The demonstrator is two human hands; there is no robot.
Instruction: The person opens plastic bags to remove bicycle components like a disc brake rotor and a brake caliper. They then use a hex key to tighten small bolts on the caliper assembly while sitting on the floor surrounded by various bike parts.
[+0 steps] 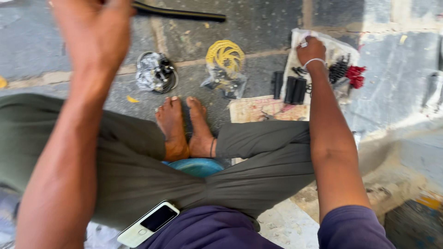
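Far to the right, on the stone floor, the right hand [310, 50] rests fingers-down on a white plastic sheet [339, 47], pressing or picking at something small there; whether it pinches anything I cannot tell. Just near of that hand lie black cylindrical grips [295, 89], with a cluster of black small parts [339, 70] and red pieces [355, 76] to its right. My judgement is that this is a sorting or picking-out step, and the next move calls for a clean pinch on one small part without scattering the rest. The left hand [94, 27] is raised close to the camera, blurred, and its grip cannot be told. Between the hands, past the bare feet [184, 127], sit a clear bag holding a yellow disc [225, 57] and a bag of silvery and black parts [156, 72]. A printed paper sheet [258, 109] lies near the grips. A white phone [148, 223] rests on the lap.
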